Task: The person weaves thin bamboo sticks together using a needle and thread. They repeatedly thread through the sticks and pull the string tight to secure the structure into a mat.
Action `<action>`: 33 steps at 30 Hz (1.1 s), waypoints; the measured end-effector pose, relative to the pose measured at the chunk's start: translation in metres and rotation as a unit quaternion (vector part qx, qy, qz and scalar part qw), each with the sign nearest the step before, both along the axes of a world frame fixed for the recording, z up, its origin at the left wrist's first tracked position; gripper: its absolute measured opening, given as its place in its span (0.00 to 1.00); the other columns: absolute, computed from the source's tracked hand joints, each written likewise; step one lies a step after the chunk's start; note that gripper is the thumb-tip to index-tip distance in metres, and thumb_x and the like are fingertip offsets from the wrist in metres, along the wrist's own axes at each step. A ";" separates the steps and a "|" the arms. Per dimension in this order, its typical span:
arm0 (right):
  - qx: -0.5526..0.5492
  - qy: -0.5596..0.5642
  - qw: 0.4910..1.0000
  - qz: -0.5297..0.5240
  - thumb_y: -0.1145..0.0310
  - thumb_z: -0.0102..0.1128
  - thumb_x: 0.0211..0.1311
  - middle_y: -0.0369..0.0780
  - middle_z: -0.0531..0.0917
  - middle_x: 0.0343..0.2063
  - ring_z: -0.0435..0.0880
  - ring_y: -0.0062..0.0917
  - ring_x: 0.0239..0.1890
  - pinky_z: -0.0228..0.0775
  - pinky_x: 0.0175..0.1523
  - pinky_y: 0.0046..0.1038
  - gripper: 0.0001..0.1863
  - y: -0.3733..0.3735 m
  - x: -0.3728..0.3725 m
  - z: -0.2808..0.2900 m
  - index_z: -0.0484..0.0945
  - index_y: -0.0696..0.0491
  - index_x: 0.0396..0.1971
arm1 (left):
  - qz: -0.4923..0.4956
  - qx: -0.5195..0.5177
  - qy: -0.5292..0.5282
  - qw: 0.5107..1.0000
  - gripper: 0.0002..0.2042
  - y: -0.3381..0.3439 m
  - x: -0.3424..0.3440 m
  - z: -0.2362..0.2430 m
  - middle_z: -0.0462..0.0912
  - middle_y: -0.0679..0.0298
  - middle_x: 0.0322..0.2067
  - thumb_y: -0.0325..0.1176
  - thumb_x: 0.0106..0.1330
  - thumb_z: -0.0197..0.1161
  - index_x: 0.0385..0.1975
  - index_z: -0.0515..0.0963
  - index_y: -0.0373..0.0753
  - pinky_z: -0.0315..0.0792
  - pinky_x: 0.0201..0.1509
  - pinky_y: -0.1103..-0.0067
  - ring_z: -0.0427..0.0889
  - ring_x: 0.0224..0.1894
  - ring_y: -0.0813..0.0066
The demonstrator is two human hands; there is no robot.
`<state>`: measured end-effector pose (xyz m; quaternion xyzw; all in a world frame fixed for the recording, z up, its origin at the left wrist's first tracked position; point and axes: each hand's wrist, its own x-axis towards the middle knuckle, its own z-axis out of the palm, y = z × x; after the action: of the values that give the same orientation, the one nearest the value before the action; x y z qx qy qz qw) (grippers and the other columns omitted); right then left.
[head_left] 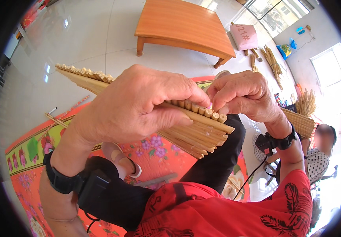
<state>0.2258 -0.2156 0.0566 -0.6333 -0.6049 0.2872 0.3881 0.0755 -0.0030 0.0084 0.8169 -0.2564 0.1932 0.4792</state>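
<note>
A mat of straw-coloured stalks (pixel 190 134), laid side by side with a row of round cut ends along its upper edge, is held up in front of me. My left hand (pixel 133 102) grips it from above, thumb on the near face and fingers over the far edge. At the mat's right end my right hand (pixel 243 94) is closed in a pinch, fingertips just above the cut ends. What those fingertips hold, if anything, is too small to make out; a tiny pink spot shows beside them.
Beneath me lies a red floral mat (pixel 154 152) on the tiled floor. A low wooden table (pixel 182 27) stands ahead. Stalk bundles (pixel 273 65) and a pale pink sack (pixel 244 37) are at the far right. Another person (pixel 320 158) with more stalks sits to the right.
</note>
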 end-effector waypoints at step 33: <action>-0.065 0.035 0.997 -0.008 0.75 0.62 0.68 0.32 0.85 0.34 0.79 0.11 0.40 0.72 0.47 0.18 0.05 -0.023 0.012 -0.010 0.82 0.59 0.39 | -0.054 -0.023 0.076 0.995 0.13 -0.013 0.017 -0.002 0.86 0.63 0.36 0.22 0.59 0.69 0.44 0.82 0.34 0.77 0.43 0.81 0.84 0.37 0.77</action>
<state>0.2379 -0.2382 0.0465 -0.6515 -0.5656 0.3449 0.3698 0.0923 -0.0163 0.0065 0.8031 -0.2584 0.1104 0.5254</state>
